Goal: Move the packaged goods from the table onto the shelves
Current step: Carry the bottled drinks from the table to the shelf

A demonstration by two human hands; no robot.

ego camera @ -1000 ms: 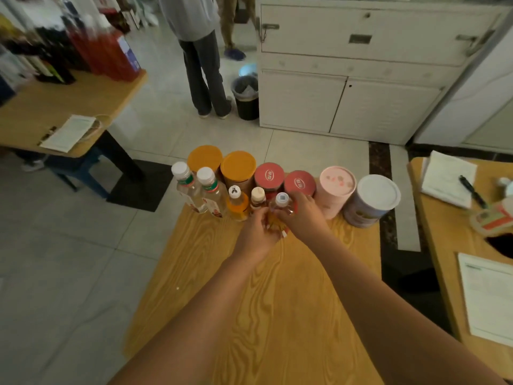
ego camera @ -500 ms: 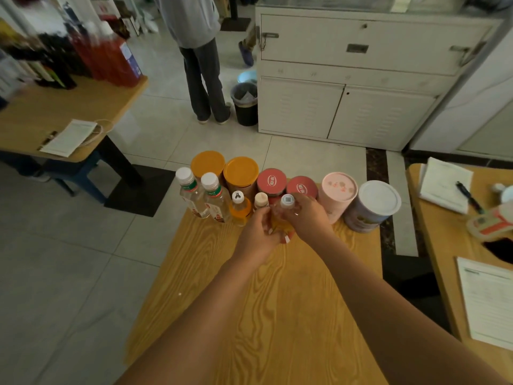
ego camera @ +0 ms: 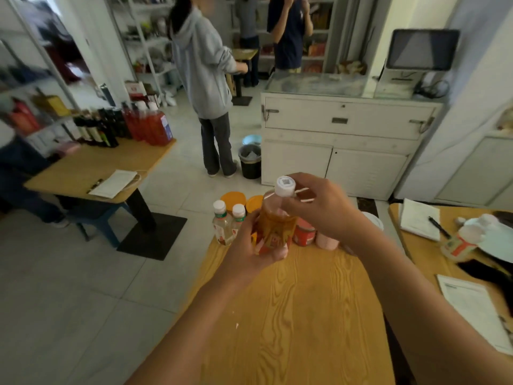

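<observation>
A person stands at a wooden table (ego camera: 291, 315) holding an orange drink bottle (ego camera: 276, 226) upright in the air, above the table's far end. The left hand (ego camera: 247, 251) wraps its curled fingers around the bottle's lower body. The right hand (ego camera: 319, 207) curls around the neck, just under the white cap. Behind the bottle, at the table's far edge, stand two clear bottles (ego camera: 222, 226), orange-lidded canisters (ego camera: 233, 198), a red can (ego camera: 304, 232) and a pink canister (ego camera: 327, 241). Metal shelves (ego camera: 144, 37) line the back of the room, well apart from the table.
</observation>
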